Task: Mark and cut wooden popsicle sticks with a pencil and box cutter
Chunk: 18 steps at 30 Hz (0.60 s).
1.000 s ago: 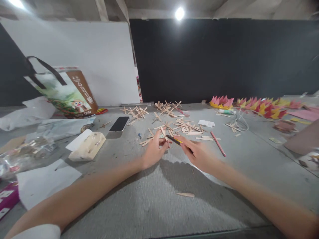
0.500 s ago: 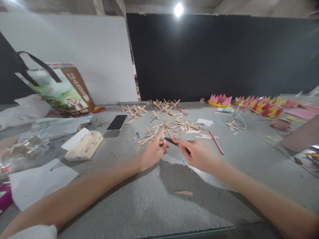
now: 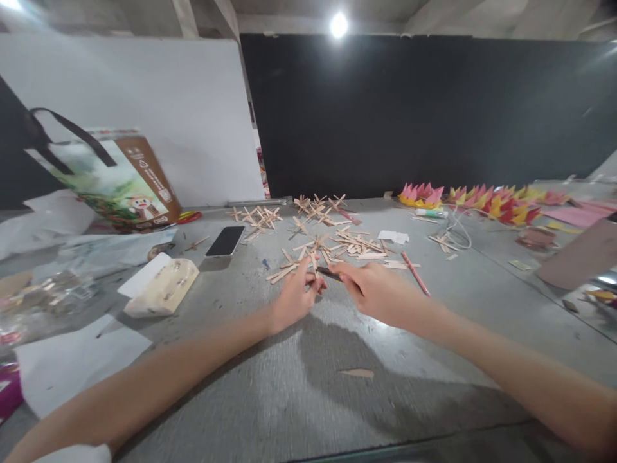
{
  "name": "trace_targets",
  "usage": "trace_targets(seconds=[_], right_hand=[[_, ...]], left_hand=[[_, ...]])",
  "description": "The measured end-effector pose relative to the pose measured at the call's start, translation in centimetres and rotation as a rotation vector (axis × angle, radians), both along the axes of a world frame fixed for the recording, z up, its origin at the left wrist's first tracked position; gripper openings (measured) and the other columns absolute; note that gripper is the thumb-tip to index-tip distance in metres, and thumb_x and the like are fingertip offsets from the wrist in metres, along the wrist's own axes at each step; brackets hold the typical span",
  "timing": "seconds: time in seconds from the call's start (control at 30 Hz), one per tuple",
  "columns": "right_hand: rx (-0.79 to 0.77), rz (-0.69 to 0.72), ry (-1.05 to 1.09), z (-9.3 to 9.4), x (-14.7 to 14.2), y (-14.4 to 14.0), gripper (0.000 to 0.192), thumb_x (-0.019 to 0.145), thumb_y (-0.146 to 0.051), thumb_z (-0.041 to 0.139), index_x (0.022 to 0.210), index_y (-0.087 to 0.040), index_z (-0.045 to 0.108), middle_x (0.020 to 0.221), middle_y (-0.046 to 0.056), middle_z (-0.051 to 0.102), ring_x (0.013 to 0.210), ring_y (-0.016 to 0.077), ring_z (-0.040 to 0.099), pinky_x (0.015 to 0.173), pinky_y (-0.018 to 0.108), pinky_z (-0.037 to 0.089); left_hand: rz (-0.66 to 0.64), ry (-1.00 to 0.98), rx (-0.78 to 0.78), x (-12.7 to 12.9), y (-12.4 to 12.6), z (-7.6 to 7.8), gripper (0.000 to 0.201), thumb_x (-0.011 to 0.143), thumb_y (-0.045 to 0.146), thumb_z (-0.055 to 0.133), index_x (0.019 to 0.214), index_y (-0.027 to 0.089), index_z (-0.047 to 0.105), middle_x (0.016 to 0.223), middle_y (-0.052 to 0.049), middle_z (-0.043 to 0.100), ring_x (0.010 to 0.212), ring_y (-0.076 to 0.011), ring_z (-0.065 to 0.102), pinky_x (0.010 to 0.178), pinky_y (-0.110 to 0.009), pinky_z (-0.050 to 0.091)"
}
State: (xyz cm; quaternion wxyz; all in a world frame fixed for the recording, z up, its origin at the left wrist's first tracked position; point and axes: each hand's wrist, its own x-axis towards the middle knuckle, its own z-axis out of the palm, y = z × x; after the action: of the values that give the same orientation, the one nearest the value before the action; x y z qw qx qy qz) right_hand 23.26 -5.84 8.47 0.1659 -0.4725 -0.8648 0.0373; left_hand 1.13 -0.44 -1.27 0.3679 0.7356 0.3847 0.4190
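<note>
Lying nearest on the grey surface (image 3: 270,399) is a lone wood sliver (image 3: 356,373). Beyond it, a dark knife (image 3: 330,274) is pinched in the right hand (image 3: 380,292), and a wooden stick (image 3: 314,262) in the left hand (image 3: 294,297). Farther left, a printed bag (image 3: 113,183) is seen, its contents hidden.

Too blurred and small to tell what the left hand (image 3: 294,297) pinches under the dark tool (image 3: 330,274), hidden mostly inside the right hand (image 3: 380,294), with both forearms cut off by the lower edge.
</note>
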Motion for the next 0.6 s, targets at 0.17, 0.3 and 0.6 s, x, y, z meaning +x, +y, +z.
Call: trace_targets(seconds=[0.17, 0.3, 0.6], right_hand=[[-0.039, 0.002, 0.088, -2.1, -0.3, 0.4, 0.047, 0.109, -0.021, 0.038, 0.148, -0.019, 0.063, 0.085, 0.008, 0.077, 0.064, 0.0183, 0.060, 0.062, 0.029, 0.033], [-0.044, 0.011, 0.122, -5.0, -0.1, 0.2, 0.053, 0.108, -0.021, 0.034, 0.158, -0.014, 0.052, 0.086, 0.009, 0.077, 0.065, 0.0197, 0.062, 0.061, 0.029, 0.033], [-0.031, -0.033, -0.033, 0.5, -0.1, 0.2, 0.039, 0.109, -0.021, 0.042, 0.133, -0.023, 0.072, 0.089, 0.009, 0.077, 0.073, 0.0192, 0.063, 0.063, 0.029, 0.028]], left_hand=[[0.023, -0.090, -0.044, 0.1, 0.2, 0.3, 0.045, 0.102, 0.034, 0.063, 0.141, 0.022, 0.044, 0.084, -0.001, 0.077, 0.070, -0.0164, 0.071, 0.070, -0.028, 0.055], [0.025, -0.043, -0.027, 0.2, 0.1, 0.5, 0.047, 0.102, 0.032, 0.062, 0.144, 0.021, 0.044, 0.082, -0.001, 0.078, 0.071, -0.0174, 0.072, 0.072, -0.030, 0.055], [0.001, 0.038, -0.022, 0.1, 0.0, 0.2, 0.045, 0.097, 0.027, 0.065, 0.140, 0.024, 0.053, 0.080, 0.000, 0.077, 0.068, -0.0180, 0.071, 0.068, -0.027, 0.053]])
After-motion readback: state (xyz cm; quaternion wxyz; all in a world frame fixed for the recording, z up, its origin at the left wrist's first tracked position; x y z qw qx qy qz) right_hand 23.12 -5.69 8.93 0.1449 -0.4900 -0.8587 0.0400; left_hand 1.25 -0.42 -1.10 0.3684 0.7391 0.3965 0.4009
